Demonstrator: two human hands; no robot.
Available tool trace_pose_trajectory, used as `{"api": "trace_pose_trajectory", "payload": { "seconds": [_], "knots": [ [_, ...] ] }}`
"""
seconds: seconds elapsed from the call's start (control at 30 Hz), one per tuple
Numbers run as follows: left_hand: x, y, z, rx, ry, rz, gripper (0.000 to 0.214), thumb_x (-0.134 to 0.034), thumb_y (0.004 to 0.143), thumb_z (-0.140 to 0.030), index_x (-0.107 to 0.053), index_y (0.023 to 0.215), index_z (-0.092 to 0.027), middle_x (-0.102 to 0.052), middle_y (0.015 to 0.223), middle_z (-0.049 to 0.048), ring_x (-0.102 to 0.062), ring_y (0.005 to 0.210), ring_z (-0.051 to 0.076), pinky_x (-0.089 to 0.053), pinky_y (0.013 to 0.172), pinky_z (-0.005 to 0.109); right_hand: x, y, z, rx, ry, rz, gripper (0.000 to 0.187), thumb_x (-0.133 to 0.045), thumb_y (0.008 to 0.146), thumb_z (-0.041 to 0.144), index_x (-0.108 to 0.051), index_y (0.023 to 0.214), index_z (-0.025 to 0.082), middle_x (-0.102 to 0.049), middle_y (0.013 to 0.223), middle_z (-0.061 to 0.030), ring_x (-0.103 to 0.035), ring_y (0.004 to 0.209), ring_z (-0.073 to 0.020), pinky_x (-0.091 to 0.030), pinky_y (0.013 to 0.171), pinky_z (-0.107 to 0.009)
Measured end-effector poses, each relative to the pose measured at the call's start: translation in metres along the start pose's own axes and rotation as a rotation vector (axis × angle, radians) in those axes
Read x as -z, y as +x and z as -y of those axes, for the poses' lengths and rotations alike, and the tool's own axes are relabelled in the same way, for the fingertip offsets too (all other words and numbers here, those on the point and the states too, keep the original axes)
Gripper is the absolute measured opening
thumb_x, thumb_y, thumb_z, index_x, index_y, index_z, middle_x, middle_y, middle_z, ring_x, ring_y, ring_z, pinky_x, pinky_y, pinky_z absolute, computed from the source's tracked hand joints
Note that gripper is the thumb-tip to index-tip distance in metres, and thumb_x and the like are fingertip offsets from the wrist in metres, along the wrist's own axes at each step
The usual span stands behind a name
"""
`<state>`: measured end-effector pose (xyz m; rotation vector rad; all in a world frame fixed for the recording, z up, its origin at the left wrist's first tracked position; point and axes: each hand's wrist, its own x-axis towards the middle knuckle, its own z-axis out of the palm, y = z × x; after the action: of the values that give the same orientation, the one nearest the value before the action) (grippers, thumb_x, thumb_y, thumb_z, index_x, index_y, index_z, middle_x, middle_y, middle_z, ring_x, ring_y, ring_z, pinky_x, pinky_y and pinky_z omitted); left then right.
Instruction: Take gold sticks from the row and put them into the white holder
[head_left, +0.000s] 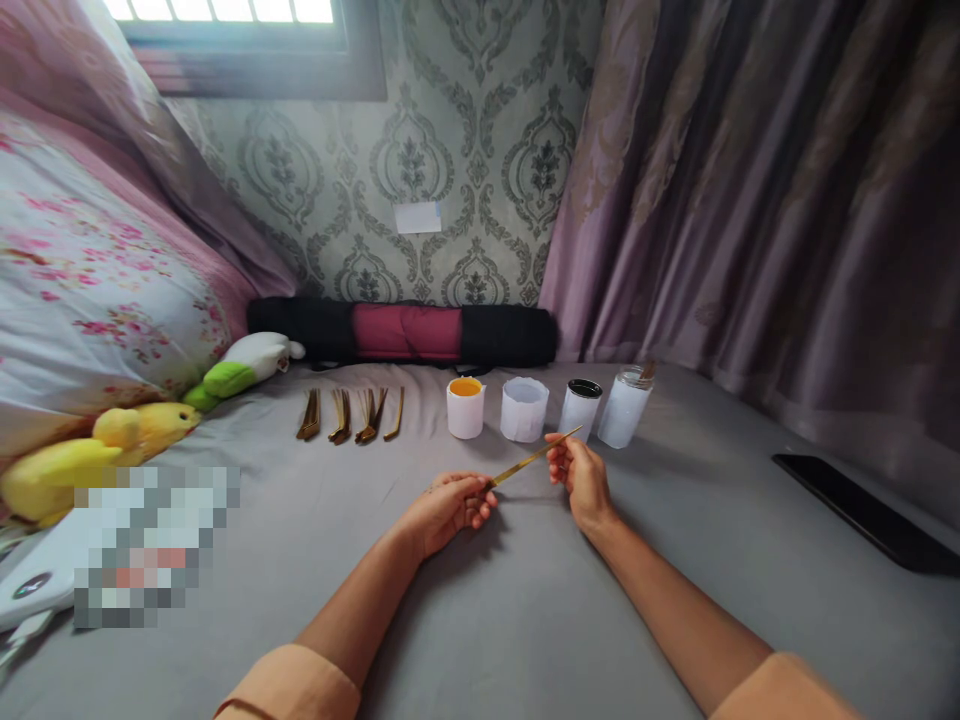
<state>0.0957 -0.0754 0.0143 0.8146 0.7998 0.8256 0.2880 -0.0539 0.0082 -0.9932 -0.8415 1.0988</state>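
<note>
Both my hands hold one thin gold utensil point(534, 457) low over a grey sheet point(525, 620). My left hand point(450, 508) pinches its near end, fingers closed. My right hand point(579, 474) grips the far part, fingers curled round it. Just beyond stand several cups in a row: a white cup with orange inside point(466, 406), a translucent cup point(523, 408), a white cup with black inside point(581, 407) and a clear jar point(625, 406) with something standing in it. Left of the cups lie several more gold utensils point(350, 415) in small bunches.
A black and red rolled mat point(405, 333) lies against the patterned wall. Plush toys point(142, 425) and a floral pillow point(90, 290) are at the left. A dark flat object point(862, 510) lies at the right, below purple curtains point(750, 200).
</note>
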Motion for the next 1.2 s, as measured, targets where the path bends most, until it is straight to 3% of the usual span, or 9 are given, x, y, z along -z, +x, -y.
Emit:
{"api": "trace_pose_trajectory", "payload": {
  "seconds": [0.5,1.2],
  "knots": [
    [0.003,0.002,0.002,0.005,-0.023,-0.012,0.015,-0.055,0.072,-0.019,-0.055,0.083,-0.009,-0.059,0.065,0.0055,-0.053,0.049,0.007,-0.038,0.041,0.016,0.01,0.009,0.004,0.059,0.05,-0.141,0.026,-0.052,0.068,0.04,-0.06,0.076,0.017,-0.052,0.059,0.0008,-0.044,0.046,-0.0079,-0.033,0.039,-0.021],
    [-0.005,0.001,0.005,0.026,-0.039,-0.112,0.026,-0.064,0.066,-0.031,-0.058,0.083,-0.011,-0.061,0.067,0.0048,-0.052,0.052,0.007,-0.037,0.042,0.016,0.013,0.008,0.003,-0.029,0.048,-0.224,0.027,-0.055,0.068,0.043,-0.058,0.075,0.017,-0.05,0.058,0.0025,-0.042,0.043,-0.006,-0.031,0.038,-0.019]
  ]
}}
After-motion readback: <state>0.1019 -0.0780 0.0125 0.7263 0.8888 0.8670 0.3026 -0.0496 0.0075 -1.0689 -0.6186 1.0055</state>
